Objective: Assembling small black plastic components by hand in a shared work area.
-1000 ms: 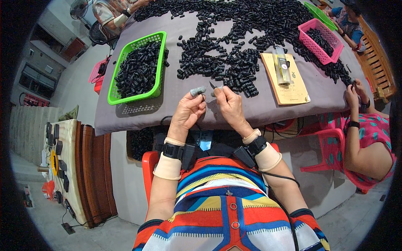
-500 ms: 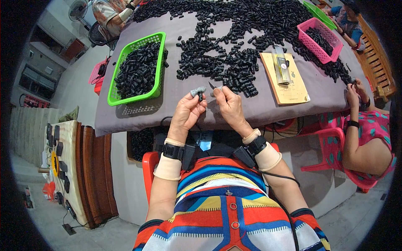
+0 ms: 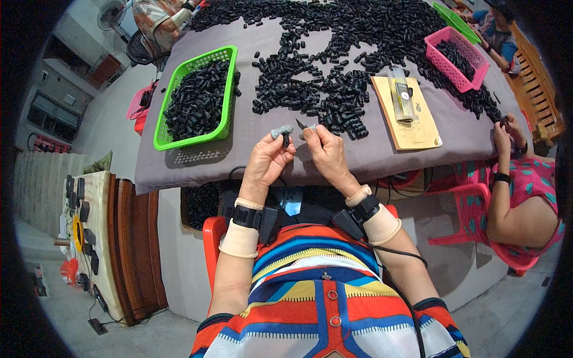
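Between the fingertips of my left hand point(image 3: 267, 160) is a small black cylindrical part point(image 3: 286, 140). A grey cover point(image 3: 282, 130) wraps a finger of that hand. My right hand point(image 3: 327, 156) is closed on a small knife, its dark pointed blade point(image 3: 300, 124) angled up and left toward the left hand, apart from the black part. Both hands are held over the near edge of the table. Beyond them, many similar black parts point(image 3: 343, 98) lie loose on the grey cloth point(image 3: 250, 140).
A green basket point(image 3: 230, 89) full of black parts stands at left. On the right lie a yellowish pad point(image 3: 421, 134) with a clear packet point(image 3: 402, 95) and a pink basket point(image 3: 480, 74). A co-worker's hands point(image 3: 504, 136) work at the right edge; other people sit farther off.
The knife blade has tilted slightly and shifted a little left. Both hands stay in nearly the same place, the left still pinching the black part.
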Available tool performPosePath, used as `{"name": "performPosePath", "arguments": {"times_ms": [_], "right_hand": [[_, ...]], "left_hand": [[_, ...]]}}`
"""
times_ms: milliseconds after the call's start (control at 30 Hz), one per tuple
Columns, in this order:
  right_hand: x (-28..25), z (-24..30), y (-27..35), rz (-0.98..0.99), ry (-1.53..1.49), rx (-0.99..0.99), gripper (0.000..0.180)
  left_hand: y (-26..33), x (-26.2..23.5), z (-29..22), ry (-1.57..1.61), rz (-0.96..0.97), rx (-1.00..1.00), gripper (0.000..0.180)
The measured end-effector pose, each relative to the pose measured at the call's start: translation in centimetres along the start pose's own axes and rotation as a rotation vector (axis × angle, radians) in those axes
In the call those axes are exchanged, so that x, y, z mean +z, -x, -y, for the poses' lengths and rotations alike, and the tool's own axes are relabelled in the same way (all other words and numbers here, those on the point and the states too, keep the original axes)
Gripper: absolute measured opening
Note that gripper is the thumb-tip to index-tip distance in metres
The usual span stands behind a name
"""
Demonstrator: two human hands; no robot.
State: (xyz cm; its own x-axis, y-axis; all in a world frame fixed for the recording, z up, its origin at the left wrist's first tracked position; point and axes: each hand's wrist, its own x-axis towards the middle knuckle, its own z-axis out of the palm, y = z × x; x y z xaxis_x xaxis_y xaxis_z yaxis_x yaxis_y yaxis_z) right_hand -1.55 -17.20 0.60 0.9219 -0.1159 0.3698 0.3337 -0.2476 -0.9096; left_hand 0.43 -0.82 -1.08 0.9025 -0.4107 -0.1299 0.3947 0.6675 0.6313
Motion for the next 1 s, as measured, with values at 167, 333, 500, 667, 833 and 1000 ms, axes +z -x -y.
{"name": "performPosePath", "arguments": {"times_ms": [167,333,500,667,833,1000], "right_hand": [[0.0,0.4,0.1,0.007,0.014,0.015,0.029],[-0.2,0.2,0.3,-0.030,-0.058,0.053,0.031],[-0.7,-1.2,-0.1,-0.012,-0.090,0.101,0.035],[-1.7,-0.3,-1.3,-0.085,-0.418,0.225,0.035],[-2.9,-0.8,-1.9,-0.195,-0.454,0.294,0.038],[-2.9,-1.5,-1.7,-0.203,-0.452,0.290,0.038]], "left_hand": [[0.3,0.2,-0.2,-0.005,-0.009,-0.008,0.018],[0.8,2.0,-1.6,-0.152,-0.118,0.042,0.017],[1.6,3.4,-9.9,-0.447,-0.280,0.440,0.020],[1.1,3.2,-13.4,-0.850,-0.553,0.679,0.026],[0.1,6.1,-5.8,-1.021,-0.415,0.318,0.018],[-2.7,4.7,2.4,-1.252,-0.159,0.420,0.016]]}}
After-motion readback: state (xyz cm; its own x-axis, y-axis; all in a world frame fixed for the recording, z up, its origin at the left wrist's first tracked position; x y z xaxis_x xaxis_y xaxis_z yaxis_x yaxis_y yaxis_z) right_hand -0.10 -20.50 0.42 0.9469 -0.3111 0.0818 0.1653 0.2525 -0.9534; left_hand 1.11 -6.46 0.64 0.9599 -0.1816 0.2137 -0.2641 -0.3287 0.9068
